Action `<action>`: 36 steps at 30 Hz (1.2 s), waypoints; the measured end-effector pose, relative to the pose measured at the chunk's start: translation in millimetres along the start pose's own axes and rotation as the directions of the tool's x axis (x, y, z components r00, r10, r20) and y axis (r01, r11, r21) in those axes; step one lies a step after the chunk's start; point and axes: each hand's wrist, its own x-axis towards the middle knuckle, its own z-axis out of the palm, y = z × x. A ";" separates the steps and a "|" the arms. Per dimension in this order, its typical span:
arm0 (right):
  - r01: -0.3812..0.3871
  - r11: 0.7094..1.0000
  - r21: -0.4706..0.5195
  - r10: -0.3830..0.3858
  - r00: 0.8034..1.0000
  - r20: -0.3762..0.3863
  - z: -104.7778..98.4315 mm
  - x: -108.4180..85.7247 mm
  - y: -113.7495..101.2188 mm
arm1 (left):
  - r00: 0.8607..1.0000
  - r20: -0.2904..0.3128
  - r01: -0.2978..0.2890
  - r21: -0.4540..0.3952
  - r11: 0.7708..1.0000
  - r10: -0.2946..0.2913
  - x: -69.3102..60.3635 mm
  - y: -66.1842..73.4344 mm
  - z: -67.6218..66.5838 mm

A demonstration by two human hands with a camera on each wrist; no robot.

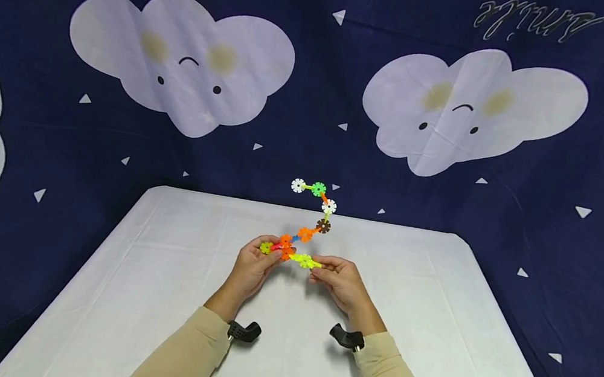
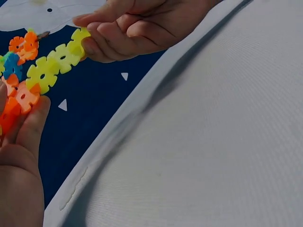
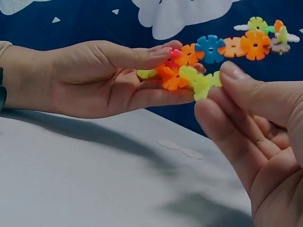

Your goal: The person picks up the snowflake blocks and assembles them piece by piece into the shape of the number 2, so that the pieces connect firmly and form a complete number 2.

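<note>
A chain of interlocking plastic snowflake discs point(image 1: 305, 234) hangs above the table, held between both hands. My left hand point(image 1: 253, 267) grips its orange and red discs point(image 3: 175, 78) between thumb and fingers, with a yellow disc point(image 1: 266, 247) beside them. Thumb and fingertips of my right hand point(image 1: 346, 282) pinch the outer end of a short run of yellow discs point(image 2: 63, 57) joined to the orange ones. From the left hand the chain curves up and away through blue, orange, brown, white and green discs, ending in a white disc point(image 1: 298, 186).
A white cloth covers the table point(image 1: 157, 326); its far edge meets a dark blue curtain point(image 1: 316, 93) printed with clouds and triangles. Each wrist wears a black strap mount point(image 1: 244, 331) at the cuff of a beige sleeve point(image 1: 182, 353).
</note>
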 end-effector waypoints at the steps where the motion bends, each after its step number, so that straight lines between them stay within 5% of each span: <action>1: 0.001 1.000 0.009 -0.001 1.000 -0.001 0.2 -0.5 0.0 | 1.000 0.003 0.004 0.002 1.000 -0.004 -0.3 0.6 0.3; 17: 0.032 0.999 0.035 -0.033 0.999 0.022 -4.6 -4.8 3.6 | 0.998 0.062 -0.036 0.222 0.974 0.023 -3.6 4.1 -1.5; 36: 0.025 0.999 0.035 -0.025 1.000 0.003 -2.7 -9.9 5.6 | 0.993 0.092 -0.091 0.251 0.964 0.070 -6.6 0.8 1.3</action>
